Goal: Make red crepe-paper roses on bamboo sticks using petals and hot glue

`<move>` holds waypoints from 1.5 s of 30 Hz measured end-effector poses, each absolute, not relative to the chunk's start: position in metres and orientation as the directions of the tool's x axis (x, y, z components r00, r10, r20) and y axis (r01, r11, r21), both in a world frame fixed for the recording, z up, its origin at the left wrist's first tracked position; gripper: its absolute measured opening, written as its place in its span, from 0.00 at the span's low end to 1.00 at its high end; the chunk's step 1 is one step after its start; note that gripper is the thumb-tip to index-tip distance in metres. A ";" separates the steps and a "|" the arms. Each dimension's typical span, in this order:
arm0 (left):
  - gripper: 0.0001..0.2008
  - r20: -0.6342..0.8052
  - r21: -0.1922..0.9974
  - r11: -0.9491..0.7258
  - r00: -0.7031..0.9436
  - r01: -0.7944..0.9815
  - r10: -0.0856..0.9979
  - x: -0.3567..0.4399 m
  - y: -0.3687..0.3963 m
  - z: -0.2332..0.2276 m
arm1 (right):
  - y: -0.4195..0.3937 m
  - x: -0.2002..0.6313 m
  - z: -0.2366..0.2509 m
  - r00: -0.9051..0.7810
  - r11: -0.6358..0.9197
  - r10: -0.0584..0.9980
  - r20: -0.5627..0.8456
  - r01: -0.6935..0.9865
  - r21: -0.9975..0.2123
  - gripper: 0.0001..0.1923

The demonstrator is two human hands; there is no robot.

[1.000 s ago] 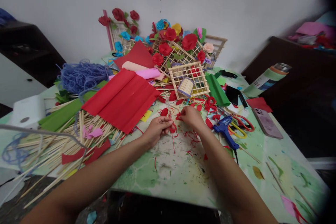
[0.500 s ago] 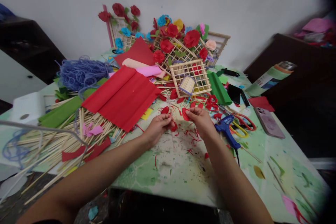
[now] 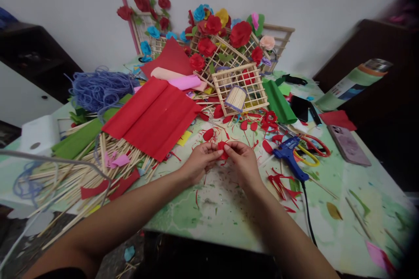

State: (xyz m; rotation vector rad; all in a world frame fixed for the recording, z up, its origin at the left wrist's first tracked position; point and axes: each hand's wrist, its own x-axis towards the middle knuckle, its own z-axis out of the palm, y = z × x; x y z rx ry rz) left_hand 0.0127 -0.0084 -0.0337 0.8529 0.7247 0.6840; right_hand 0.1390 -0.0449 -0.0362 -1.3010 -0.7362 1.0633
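My left hand (image 3: 198, 164) and my right hand (image 3: 244, 163) meet over the middle of the table (image 3: 229, 213), fingertips pinching one small red paper flower piece (image 3: 223, 148) between them. Loose red paper petals (image 3: 208, 134) and red trimmings (image 3: 280, 185) lie scattered around both hands. A large red crepe sheet (image 3: 152, 117) lies just left of my left hand. A blue glue gun (image 3: 290, 157) rests right of my right hand, its cord running toward the front edge.
Red-and-yellow scissors (image 3: 310, 152) and a phone (image 3: 348, 144) lie at the right. Wooden stick grids with paper flowers (image 3: 225, 48) stand against the wall. Wooden sticks (image 3: 78, 178), green paper (image 3: 77, 139) and blue yarn (image 3: 98, 89) crowd the left. A tumbler (image 3: 353, 83) lies far right.
My right hand picked up a red petal and brought it to the piece in my left hand; both hands now pinch it together. The view shifted slightly downward.
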 end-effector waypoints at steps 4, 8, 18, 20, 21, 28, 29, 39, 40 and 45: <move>0.14 -0.279 0.850 0.463 0.531 -0.251 0.800 0.013 -0.005 -0.038 | -0.047 0.139 -0.036 0.418 -0.030 0.900 -0.122 -0.219 -0.975 0.10; 0.15 -0.292 0.848 0.468 0.519 -0.248 0.803 0.013 -0.004 -0.039 | -0.048 0.139 -0.035 0.405 -0.052 0.904 -0.135 -0.210 -0.976 0.09; 0.13 -0.286 0.859 0.456 0.519 -0.234 0.806 0.013 -0.004 -0.039 | -0.049 0.141 -0.036 0.420 -0.115 0.906 -0.060 0.108 -0.988 0.10; 0.12 -0.286 0.860 0.455 0.522 -0.229 0.803 0.013 -0.005 -0.039 | -0.049 0.141 -0.037 0.412 -0.123 0.910 -0.056 0.138 -0.983 0.10; 0.12 -0.285 0.861 0.454 0.523 -0.228 0.803 0.013 -0.005 -0.038 | -0.049 0.141 -0.038 0.410 -0.123 0.910 -0.055 0.142 -0.982 0.10; 0.11 -0.271 0.881 0.427 0.522 -0.205 0.809 0.013 -0.007 -0.037 | -0.048 0.139 -0.042 0.406 -0.145 0.910 -0.082 0.127 -0.981 0.11; 0.12 -0.269 0.881 0.425 0.521 -0.205 0.810 0.013 -0.007 -0.037 | -0.048 0.138 -0.041 0.408 -0.146 0.909 -0.083 0.127 -0.981 0.11; 0.15 -0.261 0.895 0.406 0.521 -0.185 0.813 0.013 -0.006 -0.038 | -0.049 0.137 -0.041 0.408 -0.127 0.909 -0.083 0.083 -0.988 0.11; 0.15 -0.264 0.888 0.416 0.524 -0.195 0.810 0.013 -0.006 -0.039 | -0.049 0.138 -0.041 0.413 -0.123 0.907 -0.081 0.076 -0.990 0.12; 0.15 -0.262 0.877 0.428 0.530 -0.217 0.807 0.012 -0.005 -0.039 | -0.049 0.144 -0.043 0.373 -0.102 0.926 -0.067 0.075 -0.992 0.13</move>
